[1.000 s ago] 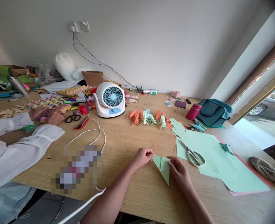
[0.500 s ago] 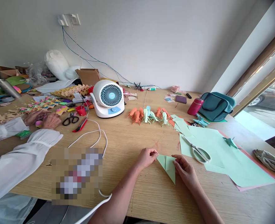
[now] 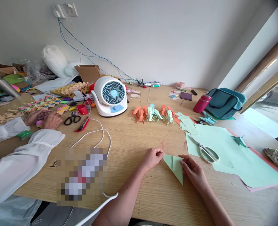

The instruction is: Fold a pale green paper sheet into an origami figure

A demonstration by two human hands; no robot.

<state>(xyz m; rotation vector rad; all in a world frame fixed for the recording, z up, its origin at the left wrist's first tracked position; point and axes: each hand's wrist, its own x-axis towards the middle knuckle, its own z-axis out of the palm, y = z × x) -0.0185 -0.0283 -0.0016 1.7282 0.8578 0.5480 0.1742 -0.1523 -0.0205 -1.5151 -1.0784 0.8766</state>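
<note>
A light green sheet of folded paper [image 3: 175, 166], shaped like a triangle with a crease down its middle, is held just over the wooden table. Its left corner is pinched between the thumb and fingers of my left hand [image 3: 153, 158]. At the right edge, my right hand [image 3: 192, 169] grips the paper between thumb and fingers. To the right of my hands, white-handled scissors [image 3: 208, 153] lie on large pale green sheets [image 3: 252, 163]. Folded orange and green paper figures [image 3: 153, 113] stand in a row beyond my hands.
A white fan [image 3: 110, 95] stands at mid-table. On the left, a co-worker's hands [image 3: 50, 120] handle small colourful pieces near black scissors [image 3: 72, 118] and a red cutter [image 3: 82, 124]. A white cable [image 3: 102, 205] crosses near my left arm. A pink bottle [image 3: 202, 103] and teal bag [image 3: 225, 103] stand right.
The view has shifted slightly, so most things sit a little further right. My hands keep the same hold on the folded paper, which looks unchanged.
</note>
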